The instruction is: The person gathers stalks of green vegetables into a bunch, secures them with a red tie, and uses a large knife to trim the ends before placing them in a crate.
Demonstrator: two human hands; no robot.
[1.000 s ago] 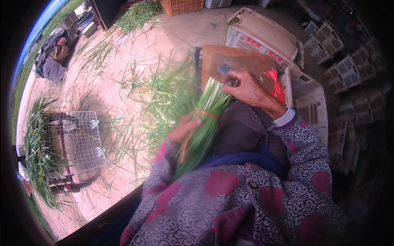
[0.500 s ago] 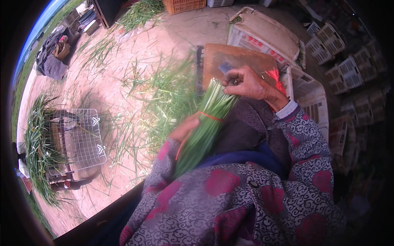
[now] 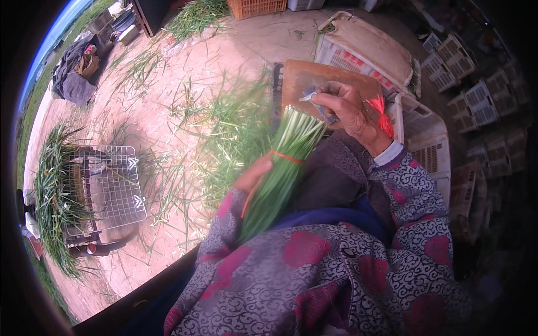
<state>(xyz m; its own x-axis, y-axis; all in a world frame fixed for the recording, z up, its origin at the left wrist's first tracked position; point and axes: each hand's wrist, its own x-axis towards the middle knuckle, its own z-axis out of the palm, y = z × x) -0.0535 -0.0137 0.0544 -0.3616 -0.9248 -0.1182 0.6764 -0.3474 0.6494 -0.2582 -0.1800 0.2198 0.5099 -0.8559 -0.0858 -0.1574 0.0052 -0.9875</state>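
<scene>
Two white crates at right: open crate [image 3: 428, 151], interior partly hidden; covered crate [image 3: 367, 53], greens poking from its edge. One orange crate [image 3: 258, 7], cut off by the frame. Dim stacked crates [image 3: 482, 103], count unclear. One green stalk bundle [image 3: 280, 182] over the lap, one red band [image 3: 288, 157] around it; left hand [image 3: 255, 175] grasps its side. Right hand [image 3: 347, 109] pinches one blue-silver item [image 3: 309, 96], kind unclear, blocking part of the brown board [image 3: 305, 73]. Loose greens [image 3: 235, 140] litter the floor.

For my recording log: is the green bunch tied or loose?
Apparently tied: an orange-red band crosses the green bunch beside the left hand; its far side is hidden.
</scene>
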